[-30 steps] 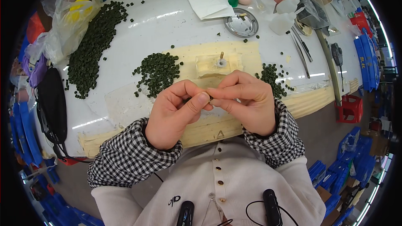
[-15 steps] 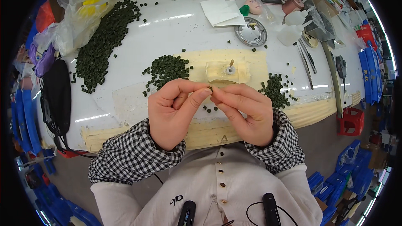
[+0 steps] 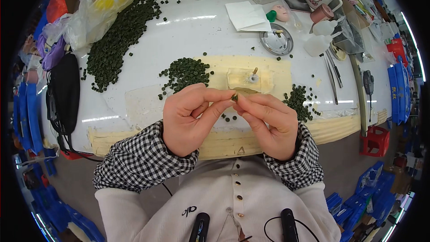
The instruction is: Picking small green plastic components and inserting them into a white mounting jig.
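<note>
Small green piece [image 3: 234,97] is seen, in the head view, at the tips where both hands meet. It is pinched between the thumb and forefinger of the left hand [image 3: 186,118]; it is met from the other side by the fingertips of the right hand [image 3: 280,127], but whether it is gripped there too cannot be told. Compared with a second ago, the fingers are less bunched and the piece is better exposed, so it can presumably be handled more finely. Loose pieces [image 3: 227,118], earlier hidden, are now seen at 6 o'clock from the fingertips, with the front edge strip [image 3: 215,151] beyond. Near room is limited by a small heap [image 3: 186,74] at 10 o'clock, a pale block [image 3: 239,78] at 1 and a right heap [image 3: 300,103] at 3. The widest room is offered toward 11 o'clock, across the white tabletop [image 3: 192,40].
</note>
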